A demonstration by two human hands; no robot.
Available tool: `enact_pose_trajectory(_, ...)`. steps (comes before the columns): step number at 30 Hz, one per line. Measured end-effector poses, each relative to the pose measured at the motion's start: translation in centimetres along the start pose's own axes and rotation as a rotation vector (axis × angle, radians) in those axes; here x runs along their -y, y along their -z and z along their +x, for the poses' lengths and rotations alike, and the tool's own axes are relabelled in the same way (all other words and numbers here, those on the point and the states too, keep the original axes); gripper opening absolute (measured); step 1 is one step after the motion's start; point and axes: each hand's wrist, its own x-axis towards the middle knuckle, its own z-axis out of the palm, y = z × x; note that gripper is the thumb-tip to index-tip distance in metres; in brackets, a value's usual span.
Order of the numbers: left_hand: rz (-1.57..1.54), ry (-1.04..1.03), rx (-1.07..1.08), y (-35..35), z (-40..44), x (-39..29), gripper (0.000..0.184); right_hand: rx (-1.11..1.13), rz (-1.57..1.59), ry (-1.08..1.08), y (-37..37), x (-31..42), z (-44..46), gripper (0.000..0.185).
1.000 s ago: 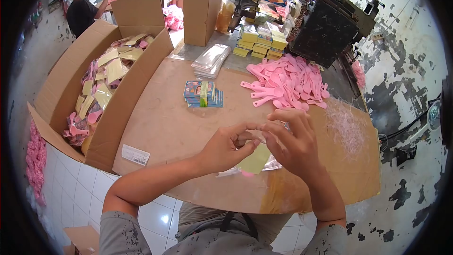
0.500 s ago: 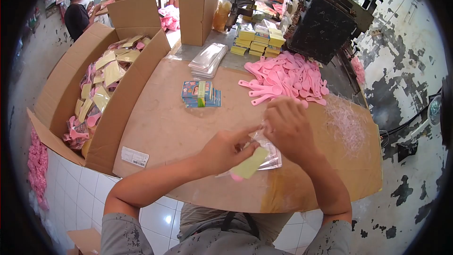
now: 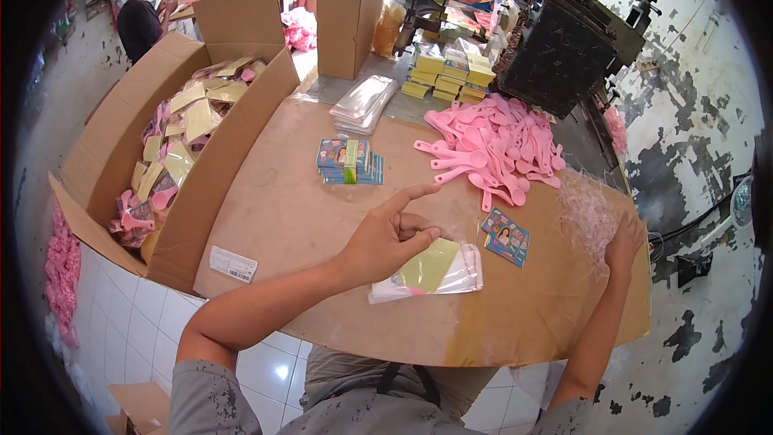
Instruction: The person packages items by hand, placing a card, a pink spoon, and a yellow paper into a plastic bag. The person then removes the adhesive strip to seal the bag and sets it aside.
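Observation:
My left hand (image 3: 390, 240) pinches a pale yellow card in clear plastic (image 3: 429, 267) between thumb and bent fingers, its index finger stretched out. A bit of pink shows at the packet's lower end. Beneath it lies a stack of clear plastic bags (image 3: 469, 274). My right hand (image 3: 626, 243) rests at the table's right side, fingers extended, touching a heap of thin clear plastic strips (image 3: 592, 213). Blue printed cards (image 3: 506, 238) lie between the bags and the strips. Farther back is a pile of pink plastic spoons (image 3: 491, 145).
A large carton (image 3: 233, 153) at left holds many packets. A banded stack of printed cards (image 3: 350, 163), more clear bags (image 3: 362, 105) and yellow card stacks (image 3: 447, 68) are on the table (image 3: 282, 193). A dark machine (image 3: 555, 48) stands behind. Two people are in the background.
My right hand has left the packet and moved right to the plastic strips. The blue printed cards right of the bags now show. My left hand stays at the packet, index finger now extended.

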Motion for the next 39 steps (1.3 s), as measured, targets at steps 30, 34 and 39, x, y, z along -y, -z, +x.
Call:
enact_pose_trajectory(30, 0.035, 0.043, -0.03, 0.0, 0.6, 2.3, 0.028, 0.836, 1.71, 0.123, 6.7, 29.4, -9.7, 0.016)
enact_pose_trajectory(34, 0.015, -0.002, -0.016, -0.3, 0.6, 2.0, 0.026, 0.818, 1.711, 0.17, 6.5, 28.9, -9.5, 0.014)
enact_pose_trajectory(39, 0.129, -0.099, 0.011, 0.1, 0.6, 2.6, 0.026, 0.801, 1.77, 0.227, 5.7, 28.7, -9.5, 0.015)
